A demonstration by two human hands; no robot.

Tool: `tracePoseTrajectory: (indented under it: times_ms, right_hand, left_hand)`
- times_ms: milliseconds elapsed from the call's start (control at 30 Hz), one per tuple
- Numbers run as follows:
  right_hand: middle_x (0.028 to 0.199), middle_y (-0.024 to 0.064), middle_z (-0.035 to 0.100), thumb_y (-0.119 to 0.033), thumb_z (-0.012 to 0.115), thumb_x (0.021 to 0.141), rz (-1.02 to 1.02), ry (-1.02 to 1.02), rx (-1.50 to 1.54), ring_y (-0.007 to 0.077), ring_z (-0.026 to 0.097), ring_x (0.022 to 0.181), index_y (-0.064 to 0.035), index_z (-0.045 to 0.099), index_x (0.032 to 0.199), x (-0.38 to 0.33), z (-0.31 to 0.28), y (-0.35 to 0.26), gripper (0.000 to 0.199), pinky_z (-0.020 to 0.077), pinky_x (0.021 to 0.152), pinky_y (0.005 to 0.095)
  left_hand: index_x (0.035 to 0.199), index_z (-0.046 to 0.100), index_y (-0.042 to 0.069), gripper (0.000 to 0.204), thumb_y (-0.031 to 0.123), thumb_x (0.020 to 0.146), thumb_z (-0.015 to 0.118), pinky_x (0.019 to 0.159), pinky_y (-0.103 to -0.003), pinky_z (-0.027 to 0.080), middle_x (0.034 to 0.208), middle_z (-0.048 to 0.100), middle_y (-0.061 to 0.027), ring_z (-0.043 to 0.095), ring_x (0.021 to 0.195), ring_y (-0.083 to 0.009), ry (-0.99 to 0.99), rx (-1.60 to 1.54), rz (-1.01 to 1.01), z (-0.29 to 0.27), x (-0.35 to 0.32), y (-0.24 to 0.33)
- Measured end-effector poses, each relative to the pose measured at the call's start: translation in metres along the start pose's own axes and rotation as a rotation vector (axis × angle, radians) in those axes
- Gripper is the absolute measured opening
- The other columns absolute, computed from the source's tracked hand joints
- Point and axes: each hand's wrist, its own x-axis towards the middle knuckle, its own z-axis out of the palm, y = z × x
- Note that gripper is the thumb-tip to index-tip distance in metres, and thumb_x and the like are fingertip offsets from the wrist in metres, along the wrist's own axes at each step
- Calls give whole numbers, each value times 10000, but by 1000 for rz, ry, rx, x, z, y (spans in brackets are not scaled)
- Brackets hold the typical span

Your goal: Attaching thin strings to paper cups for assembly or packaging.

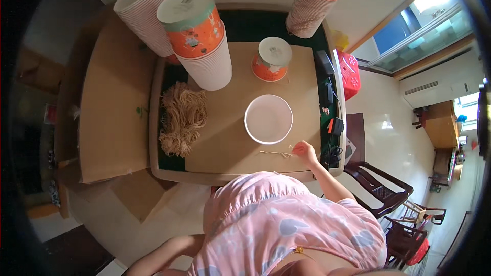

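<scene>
My right hand (305, 151) rests on the brown cardboard sheet (230, 148) near the table's front right corner, its fingers pinched on a short tan cord (275, 153) that lies to its left. Just beyond the hand stands an open white paper bucket (268, 119), empty inside. A lidded orange bucket (271, 60) stands farther back. A pile of tan cords (181, 117) lies at the left of the sheet. Only my left arm (161, 255) shows, at the lower edge; its hand is hidden. My pink clothing fills the lower middle.
Tall stacks of paper buckets (199, 41) (144, 14) (313, 1) stand along the back of the table. A big cardboard sheet (110, 102) lies left. Black devices and cables (330, 122) line the right edge. A red basket (350, 74) and wooden chairs (383, 189) stand right.
</scene>
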Motion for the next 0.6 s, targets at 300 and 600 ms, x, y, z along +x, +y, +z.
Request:
tracePoseTrajectory:
  times_ms: [300, 600]
  right_hand:
    - [810, 70, 642, -7, 578, 816, 34, 46, 114, 127, 611, 731, 13, 612, 950, -1, 2, 3, 140, 498, 678, 237]
    - [861, 112, 569, -56, 597, 743, -207, 470, -527, 252, 556, 839, -46, 603, 851, 16, -15, -4, 108, 459, 768, 343]
  left_hand:
    - [846, 647, -9, 231, 191, 739, 601, 736, -397, 487, 883, 630, -211, 611, 820, -314, 149, 38, -44, 5, -3, 12]
    - [661, 647, 9, 175, 160, 705, 569, 647, -441, 518, 713, 631, -209, 630, 685, -384, 455, 205, 94, -10, 33, -25]
